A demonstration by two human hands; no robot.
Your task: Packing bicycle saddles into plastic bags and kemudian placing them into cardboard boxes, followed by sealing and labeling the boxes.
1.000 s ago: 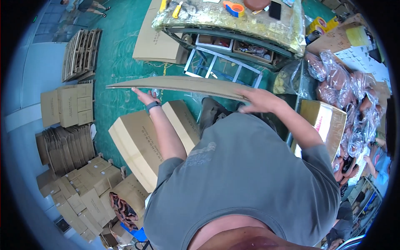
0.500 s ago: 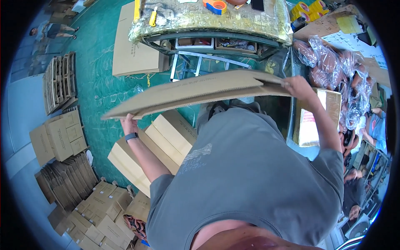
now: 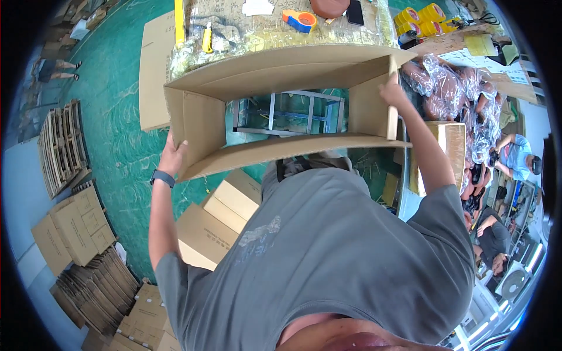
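An unfolded cardboard box (image 3: 257,76) spans the space between my hands, its four walls standing apart as a long rectangle. The floor shows through its open middle. My left hand (image 3: 171,153) grips the left end wall, with fingers wrapped at its edge. At the other end, my right hand (image 3: 392,93) is closed on the right wall beside a flap. Seen through the box is a metal frame (image 3: 272,112) low in front of me. The box's far wall rises in front of the workbench (image 3: 246,38).
On the workbench lie a yellow box cutter (image 3: 208,40), an orange-and-blue tape dispenser (image 3: 300,21) and a phone (image 3: 355,13). Plastic-wrapped brown items (image 3: 445,88) pile up at right. Cartons (image 3: 205,234) stand left of me, pallets (image 3: 61,149) farther left. Co-workers (image 3: 518,158) are at far right.
The flat, folded cardboard has opened into a rectangular box shape. Both hands have moved outward or upward with it, the left slightly left, the right slightly higher.
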